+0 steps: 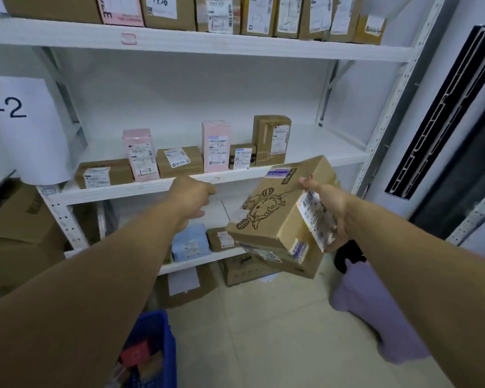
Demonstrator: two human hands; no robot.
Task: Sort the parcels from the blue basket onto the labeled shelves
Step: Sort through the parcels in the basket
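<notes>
Far left there's a white sheet (25,121) marked "1-2" hanging by the rack's end. The blue basket (163,343) is down at the bottom edge of view, just beside the left forearm. The left hand (191,197) is stretched out right at the front lip of the middle shelf (140,189), fingers curled under, nothing visible in them. On that shelf a row of parcels (179,161) runs along the front edge up to a tall brown box (270,141). From there bare white board shows all the way to the right post (387,113). The printed box (275,211) is up in the air, tilted, its top corner overlapping that shelf's lip. The right hand (329,211) grips it, thumb on the upper edge, fingers wrapped under the labelled side. A second box (294,264) sits touching beneath it; can't tell if the fingers reach that one. A purple cloth (375,309) lies on the floor tiles under the right forearm.
</notes>
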